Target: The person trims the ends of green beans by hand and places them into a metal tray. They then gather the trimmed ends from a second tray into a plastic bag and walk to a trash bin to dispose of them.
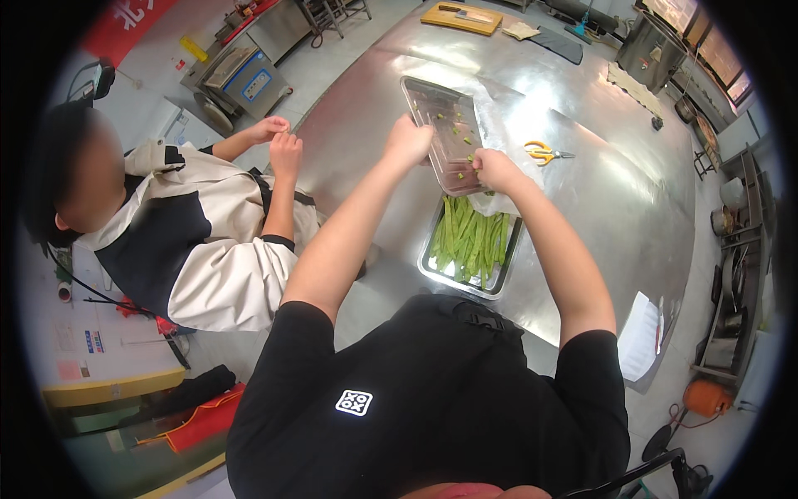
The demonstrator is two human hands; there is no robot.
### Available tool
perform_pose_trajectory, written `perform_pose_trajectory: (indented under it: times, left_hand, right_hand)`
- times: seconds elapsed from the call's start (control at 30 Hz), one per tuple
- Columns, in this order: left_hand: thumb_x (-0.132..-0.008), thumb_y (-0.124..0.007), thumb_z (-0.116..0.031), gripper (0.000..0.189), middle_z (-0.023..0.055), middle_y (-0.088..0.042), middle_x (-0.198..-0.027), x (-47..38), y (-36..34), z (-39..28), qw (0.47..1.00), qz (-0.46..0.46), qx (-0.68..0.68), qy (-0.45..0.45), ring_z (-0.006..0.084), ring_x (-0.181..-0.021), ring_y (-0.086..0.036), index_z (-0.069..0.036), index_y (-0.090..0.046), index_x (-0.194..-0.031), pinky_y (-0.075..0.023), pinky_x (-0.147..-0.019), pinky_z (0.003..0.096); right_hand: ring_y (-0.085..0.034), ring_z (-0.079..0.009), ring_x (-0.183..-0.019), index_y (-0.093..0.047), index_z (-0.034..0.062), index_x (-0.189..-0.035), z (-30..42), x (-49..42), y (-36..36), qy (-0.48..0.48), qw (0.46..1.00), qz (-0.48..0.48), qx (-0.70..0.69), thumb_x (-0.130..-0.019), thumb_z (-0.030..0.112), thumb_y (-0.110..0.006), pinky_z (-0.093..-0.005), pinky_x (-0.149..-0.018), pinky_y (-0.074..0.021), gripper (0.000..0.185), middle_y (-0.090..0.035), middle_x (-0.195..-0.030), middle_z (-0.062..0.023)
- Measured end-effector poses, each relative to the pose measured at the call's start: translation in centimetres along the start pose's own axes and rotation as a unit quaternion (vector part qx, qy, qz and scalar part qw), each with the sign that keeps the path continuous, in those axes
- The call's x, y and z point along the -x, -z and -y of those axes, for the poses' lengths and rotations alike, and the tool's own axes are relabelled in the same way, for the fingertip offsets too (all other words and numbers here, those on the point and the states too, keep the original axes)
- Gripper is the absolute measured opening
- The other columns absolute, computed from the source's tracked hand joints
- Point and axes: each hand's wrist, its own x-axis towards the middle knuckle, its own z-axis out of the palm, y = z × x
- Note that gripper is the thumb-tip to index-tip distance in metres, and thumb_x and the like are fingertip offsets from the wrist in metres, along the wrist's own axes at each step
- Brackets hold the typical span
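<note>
My left hand [408, 142] grips the left rim of a shallow rectangular tray [446, 131], which is tilted above a steel table. Small green bean scraps cling to its inner face. My right hand [499, 171] is closed at the tray's right rim; whether it also pinches the bag there is hidden. A clear plastic bag [499, 121] lies along the right side and partly under the tray. Just below, nearer my body, a metal tray [430, 269] holds long flat green beans [467, 240]. Yellow-handled scissors [542, 153] lie right of my right hand.
On the steel table [598, 237] are a cutting board with a knife [461, 17], a dark cloth [557, 43] and, at right, paper sheets [639, 337] with a pen. A person [206, 231] stands close at left, both hands raised over the table's edge. Shelving [729, 299] lines the right.
</note>
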Motion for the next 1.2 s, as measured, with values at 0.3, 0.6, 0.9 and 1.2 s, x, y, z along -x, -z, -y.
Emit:
perform_pose_trajectory:
  times: [0.3, 0.6, 0.9, 1.2]
  left_hand:
    - [-0.087, -0.050, -0.012, 0.034, 0.0108, -0.067, -0.085, 1.2, 1.5, -1.0, 0.999, 0.037, -0.017, 0.014, 0.0183, -0.059, -0.062, 0.001, -0.059, -0.117, -0.0479, -0.046, 0.0324]
    - [-0.086, -0.050, -0.010, 0.038, 0.0118, -0.067, -0.086, 1.5, 1.9, -1.6, 0.998, 0.043, -0.045, 0.001, 0.0214, -0.063, -0.065, 0.000, -0.056, -0.123, -0.0510, -0.048, 0.0347]
    - [-0.087, -0.050, -0.010, 0.034, 0.0138, -0.067, -0.083, 1.0, 3.1, -0.7, 0.999, 0.023, -0.024, -0.016, 0.0221, -0.061, -0.065, 0.003, -0.057, -0.117, -0.0518, -0.049, 0.0354]
    - [-0.087, -0.051, -0.012, 0.034, 0.0139, -0.068, -0.086, 0.9, 3.1, -1.4, 0.999, 0.026, -0.033, 0.001, 0.0218, -0.061, -0.066, 0.003, -0.057, -0.117, -0.0518, -0.049, 0.0347]
  right_hand:
    - [-0.063, -0.0333, -0.108, -0.060, 0.0032, -0.127, 5.3, -5.4, 1.5, 0.171, 0.964, -0.126, -0.158, -0.090, 0.016, -0.063, -0.0389, -0.097, -0.0492, 0.040, -0.061, -0.120, -0.0191]
    - [-0.065, -0.0188, -0.090, -0.068, 0.0012, -0.106, 9.0, -8.4, 2.0, 0.129, 0.948, -0.086, -0.277, -0.091, 0.020, -0.066, -0.0336, -0.083, -0.0518, 0.024, -0.070, -0.094, -0.0091]
    - [-0.067, -0.0264, -0.090, -0.067, 0.0018, -0.098, -0.4, -7.5, 1.1, -0.005, 0.998, -0.024, -0.052, -0.089, 0.018, -0.064, -0.0371, -0.083, -0.0521, 0.019, -0.070, -0.097, -0.0141]
    - [-0.043, -0.0349, -0.139, -0.042, 0.0006, -0.146, 0.6, -8.9, 0.5, 0.111, 0.980, -0.138, -0.094, -0.095, 0.013, -0.047, -0.0372, -0.115, -0.0346, 0.053, -0.041, -0.151, -0.0237]
